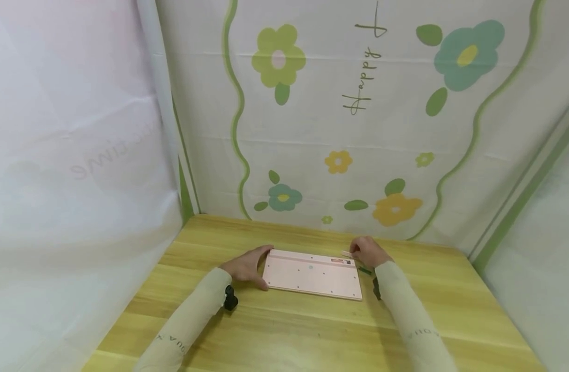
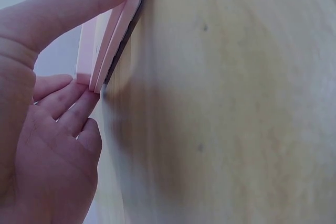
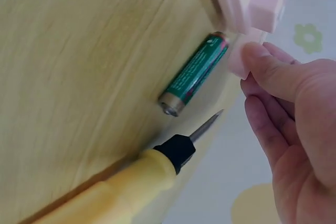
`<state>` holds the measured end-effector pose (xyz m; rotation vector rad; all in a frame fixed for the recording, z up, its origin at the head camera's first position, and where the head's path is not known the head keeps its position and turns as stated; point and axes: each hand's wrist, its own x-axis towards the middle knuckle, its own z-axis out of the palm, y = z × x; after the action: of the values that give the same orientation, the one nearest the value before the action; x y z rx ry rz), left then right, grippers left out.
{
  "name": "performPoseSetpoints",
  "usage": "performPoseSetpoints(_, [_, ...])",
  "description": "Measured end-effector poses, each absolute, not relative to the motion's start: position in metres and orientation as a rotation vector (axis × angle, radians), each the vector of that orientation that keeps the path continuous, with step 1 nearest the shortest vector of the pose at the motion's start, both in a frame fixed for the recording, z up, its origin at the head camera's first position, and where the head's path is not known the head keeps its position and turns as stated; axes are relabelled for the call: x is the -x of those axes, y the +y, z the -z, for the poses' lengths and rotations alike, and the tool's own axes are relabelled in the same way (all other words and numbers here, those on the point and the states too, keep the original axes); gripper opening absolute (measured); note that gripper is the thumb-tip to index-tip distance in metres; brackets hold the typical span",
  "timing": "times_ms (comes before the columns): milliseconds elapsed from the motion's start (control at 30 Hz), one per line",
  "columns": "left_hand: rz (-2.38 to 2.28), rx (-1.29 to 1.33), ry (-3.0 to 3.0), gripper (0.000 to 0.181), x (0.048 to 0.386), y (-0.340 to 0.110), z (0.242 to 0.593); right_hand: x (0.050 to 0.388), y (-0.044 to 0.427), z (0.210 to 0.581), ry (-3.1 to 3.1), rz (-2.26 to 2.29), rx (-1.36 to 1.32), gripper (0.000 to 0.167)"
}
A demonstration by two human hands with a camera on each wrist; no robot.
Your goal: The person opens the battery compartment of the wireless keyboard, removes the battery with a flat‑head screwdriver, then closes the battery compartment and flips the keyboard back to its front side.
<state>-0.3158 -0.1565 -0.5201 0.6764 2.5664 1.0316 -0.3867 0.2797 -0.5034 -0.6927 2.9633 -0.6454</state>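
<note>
A flat pink panel (image 1: 312, 279) with small screw-like dots and a label lies on the table, its raised strip along the far side. My left hand (image 1: 247, 265) grips its left end, thumb at the near corner and fingers at the far one; the left wrist view shows these fingers on the panel's edge (image 2: 107, 45). Just off the panel's far right corner, my right hand (image 1: 370, 251) pinches a small pale pink piece (image 3: 239, 59) between thumb and fingers. Below that hand a green battery (image 3: 194, 74) lies on the table, right of the panel.
A screwdriver with a yellow handle (image 3: 126, 187) and dark collar lies near the battery, its metal tip beside my right hand. Behind the wooden table (image 1: 284, 330) hangs a white cloth (image 1: 312, 124) with printed flowers, and more cloth hangs at both sides.
</note>
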Motion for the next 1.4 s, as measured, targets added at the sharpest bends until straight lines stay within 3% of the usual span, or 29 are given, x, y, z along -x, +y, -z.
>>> performPoseSetpoints(333, [-1.034, -0.680, 2.574, 0.128, 0.323, -0.159, 0.519, 0.385, 0.272, 0.477, 2.976, 0.703, 0.835, 0.003])
performPoseSetpoints(667, [-1.030, -0.659, 2.570, 0.127, 0.320, -0.161, 0.517, 0.369, 0.258, 0.449, 2.820, 0.739, 0.855, 0.008])
performPoseSetpoints(1400, [-1.056, -0.663, 2.554, 0.126, 0.317, -0.155, 0.521, 0.360, 0.251, 0.471, 2.756, 0.768, 0.741, 0.008])
